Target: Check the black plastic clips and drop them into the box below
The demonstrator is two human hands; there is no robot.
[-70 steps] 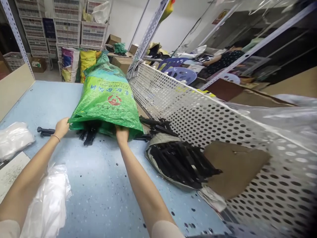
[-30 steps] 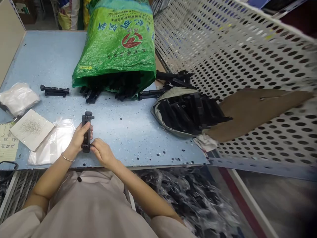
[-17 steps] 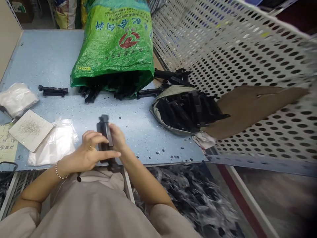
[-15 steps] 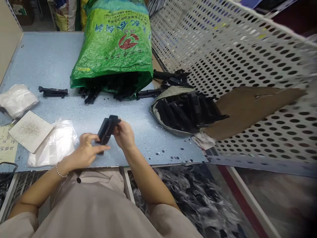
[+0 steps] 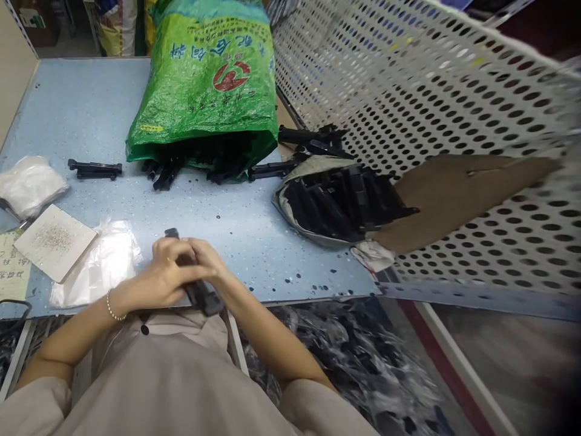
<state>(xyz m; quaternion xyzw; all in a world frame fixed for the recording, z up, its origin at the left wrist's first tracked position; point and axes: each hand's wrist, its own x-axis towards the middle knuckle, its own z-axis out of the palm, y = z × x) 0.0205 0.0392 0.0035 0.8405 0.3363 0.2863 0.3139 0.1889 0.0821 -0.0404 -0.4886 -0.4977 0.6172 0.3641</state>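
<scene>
A long black plastic part (image 5: 203, 298) slants between my hands at the table's front edge, its lower end pointing toward my body. My left hand (image 5: 166, 275) is closed over its middle, with the thumb stretched across it. On the far side, my right hand (image 5: 206, 257) also grips the part, its fingers partly hidden behind the left hand. Just left of my hands lies a stack of clear plastic bags (image 5: 97, 272). A similar black part (image 5: 95, 169) rests farther back on the blue table (image 5: 91, 91).
Black parts spill from a green woven sack (image 5: 204, 103). A grey-rimmed sack (image 5: 290, 224) holds more, beside brown cardboard (image 5: 454, 200) and a perforated white panel (image 5: 431, 91). At left are a white square plate (image 5: 57, 242) and bundled plastic (image 5: 31, 184). Wrapped parts (image 5: 345, 363) lie below the table.
The black part has turned over and come closer to my body, its thick end now pointing down toward me. My hands have drawn together around it.
</scene>
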